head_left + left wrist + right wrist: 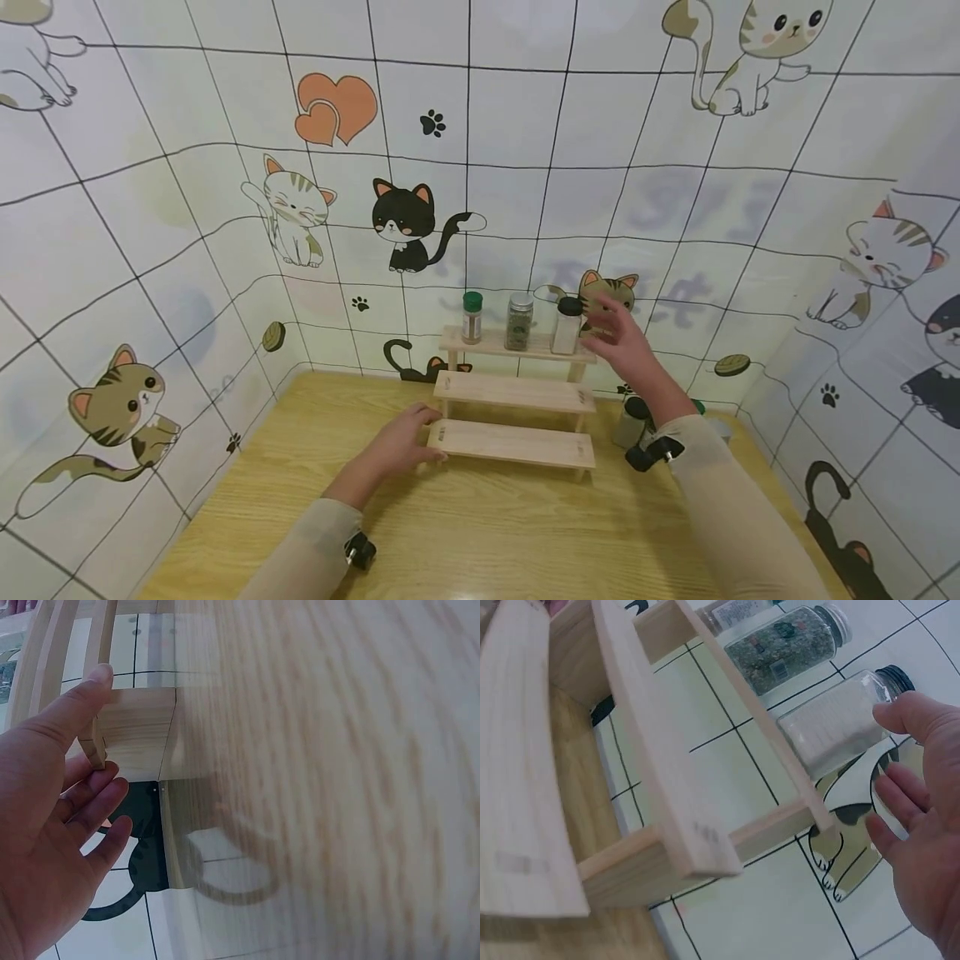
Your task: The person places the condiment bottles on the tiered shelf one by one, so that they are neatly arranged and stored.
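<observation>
A: Where stands the clear glass jar with white contents and black lid point(566, 333)?

B: Upright on the top shelf of the pale wooden three-step rack point(510, 440), near its right end. So its long axis is vertical.

A: Which hand is nearer to it?

B: The right hand point(624, 346). The jar lies just to the left of it, and the space between thumb and fingers faces the jar.

A: Does this hand grasp it?

B: It seems not. The fingers are loosely bent and apart from the glass. In the right wrist view the thumb tip overlaps the lid, but whether they touch, one cannot tell.

A: And the left hand point(397, 443)?

B: It grips the left end of the lowest shelf, the board between thumb and fingers, well apart from the jar.

A: What stands beside the jar?

B: On its left, a clear glass jar with silver-coloured lid and greenish contents point(518, 325).
</observation>
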Demonstrator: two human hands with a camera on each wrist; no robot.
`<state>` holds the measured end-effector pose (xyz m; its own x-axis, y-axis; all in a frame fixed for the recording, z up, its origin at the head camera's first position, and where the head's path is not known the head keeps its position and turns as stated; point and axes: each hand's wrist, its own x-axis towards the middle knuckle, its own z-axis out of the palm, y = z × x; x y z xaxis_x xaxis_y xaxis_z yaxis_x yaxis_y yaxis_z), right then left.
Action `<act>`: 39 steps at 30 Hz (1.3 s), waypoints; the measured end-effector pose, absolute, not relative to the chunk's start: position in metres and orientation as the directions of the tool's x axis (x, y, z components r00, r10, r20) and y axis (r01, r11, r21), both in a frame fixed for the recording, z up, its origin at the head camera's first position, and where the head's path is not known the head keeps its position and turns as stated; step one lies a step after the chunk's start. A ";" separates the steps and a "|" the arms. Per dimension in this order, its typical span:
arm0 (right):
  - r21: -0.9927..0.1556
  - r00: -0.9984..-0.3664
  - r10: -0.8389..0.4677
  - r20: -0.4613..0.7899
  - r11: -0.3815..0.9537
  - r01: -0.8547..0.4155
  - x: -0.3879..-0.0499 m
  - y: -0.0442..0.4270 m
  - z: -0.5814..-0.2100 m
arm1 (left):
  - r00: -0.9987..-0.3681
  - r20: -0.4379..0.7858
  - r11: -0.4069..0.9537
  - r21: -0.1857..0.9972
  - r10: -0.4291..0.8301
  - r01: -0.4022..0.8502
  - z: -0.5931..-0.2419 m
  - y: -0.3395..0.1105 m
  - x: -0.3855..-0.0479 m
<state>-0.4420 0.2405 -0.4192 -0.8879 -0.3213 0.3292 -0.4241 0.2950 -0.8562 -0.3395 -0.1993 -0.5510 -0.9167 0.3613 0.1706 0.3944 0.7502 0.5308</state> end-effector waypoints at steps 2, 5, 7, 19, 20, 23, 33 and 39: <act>-0.854 -0.895 -0.296 0.335 0.306 -0.421 -0.434 0.247 -0.424 | -0.920 0.162 0.750 0.537 0.356 0.385 -0.550 -0.199 -0.340; -0.849 -0.908 -0.251 0.336 0.337 -0.407 -0.422 0.256 -0.433 | -0.926 0.153 0.752 0.546 0.345 0.370 -0.551 -0.199 -0.339; -0.838 -0.913 -0.224 0.340 0.368 -0.403 -0.412 0.262 -0.437 | -0.926 0.155 0.748 0.550 0.344 0.370 -0.550 -0.199 -0.339; -0.769 -0.928 -0.098 0.358 0.532 -0.353 -0.365 0.302 -0.463 | -0.924 0.157 0.740 0.559 0.349 0.375 -0.551 -0.197 -0.340; -0.759 -0.928 -0.090 0.361 0.550 -0.348 -0.361 0.306 -0.466 | -0.925 0.155 0.742 0.557 0.348 0.372 -0.552 -0.197 -0.340; -0.745 -0.932 -0.050 0.360 0.586 -0.319 -0.350 0.317 -0.472 | -0.924 0.155 0.752 0.543 0.349 0.375 -0.553 -0.198 -0.341; -0.756 -0.946 0.055 0.319 0.617 -0.219 -0.323 0.344 -0.490 | -0.926 0.153 0.756 0.539 0.346 0.372 -0.553 -0.198 -0.342; -0.716 -0.921 0.125 0.368 0.670 -0.195 -0.319 0.361 -0.507 | -0.925 0.147 0.752 0.545 0.351 0.372 -0.552 -0.199 -0.341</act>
<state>-0.3186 0.3612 -0.5067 -0.9213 0.1253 0.3682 -0.1950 0.6703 -0.7160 -0.3408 -0.1990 -0.5523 -0.9249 0.3506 0.1474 0.3718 0.7518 0.5446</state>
